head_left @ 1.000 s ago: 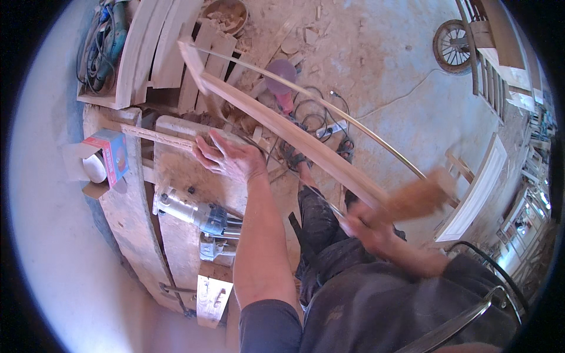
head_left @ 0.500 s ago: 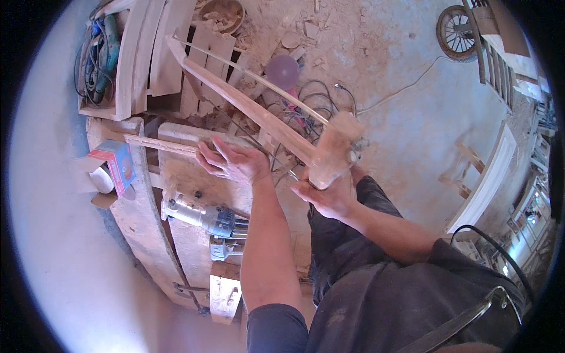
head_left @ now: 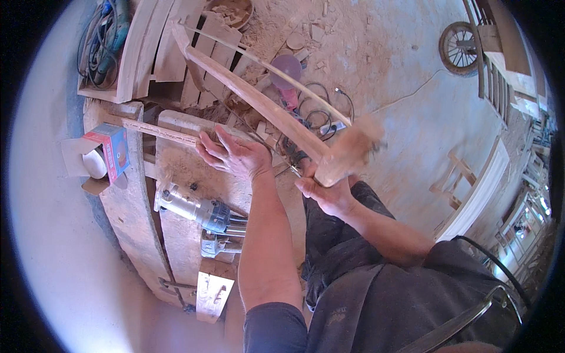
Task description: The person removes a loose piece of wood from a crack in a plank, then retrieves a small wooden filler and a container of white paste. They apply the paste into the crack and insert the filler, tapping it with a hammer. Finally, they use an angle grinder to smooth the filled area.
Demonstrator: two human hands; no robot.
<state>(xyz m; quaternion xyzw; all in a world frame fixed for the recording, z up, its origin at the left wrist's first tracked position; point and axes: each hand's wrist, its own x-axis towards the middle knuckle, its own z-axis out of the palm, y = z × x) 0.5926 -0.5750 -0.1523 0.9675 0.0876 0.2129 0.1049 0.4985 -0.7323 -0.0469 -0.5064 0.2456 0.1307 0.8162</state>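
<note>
Across the worn, pale wooden plank workbench [head_left: 132,232], a narrow light-brown wooden strip [head_left: 156,131] is being touched at its right end by the left hand [head_left: 240,157], the nearer one, its fingers being held spread; whether they are pinching cannot be told. Off the bench's right edge, a long pale wooden frame saw [head_left: 253,102] is being grasped at its near end in the closed right hand [head_left: 331,197], its long axis being slanted toward the bench's far end, the strip being set on the bench side of this grip. Room is being offered by the dusty floor [head_left: 388,112] right of the bench; its top is being crowded by a grey-and-blue metal power tool [head_left: 203,213].
</note>
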